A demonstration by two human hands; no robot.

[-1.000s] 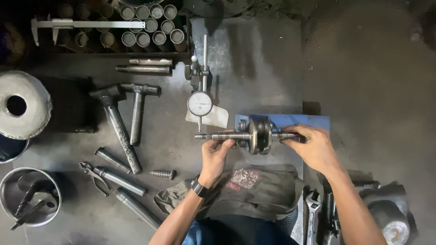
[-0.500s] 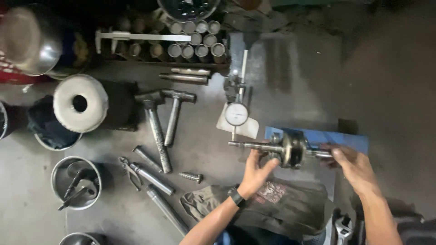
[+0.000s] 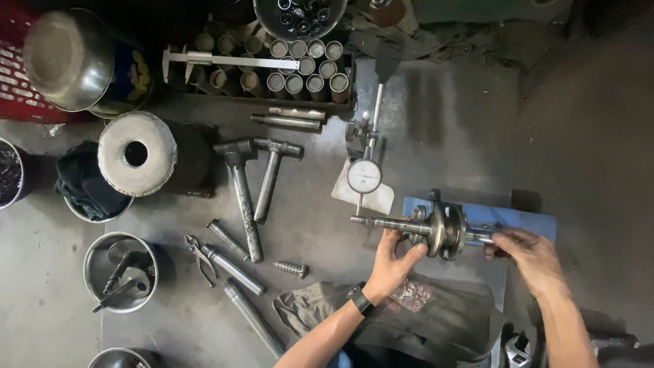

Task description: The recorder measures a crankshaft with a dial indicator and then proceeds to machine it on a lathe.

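A steel crankshaft (image 3: 436, 230) with two round webs and a long threaded shaft lies across a blue stand (image 3: 518, 219) on the dark floor. My left hand (image 3: 394, 257) grips it from below, just left of the webs. My right hand (image 3: 528, 253) holds the right shaft end. A dial gauge (image 3: 364, 176) on its stand sits just above the left shaft tip, over a white scrap of paper.
Two hammers (image 3: 251, 182), pliers (image 3: 199, 253), steel rods and a screw (image 3: 291, 269) lie left of the crankshaft. A vernier caliper (image 3: 225, 61) rests on a tray of metal sleeves. Metal bowls (image 3: 121, 271), a grey disc (image 3: 136, 153) and a rag (image 3: 409, 313) surround the spot.
The view has shifted, so everything sits further right and lower. Both hands still hold the crankshaft on the blue stand; my left hand has closed under the shaft.
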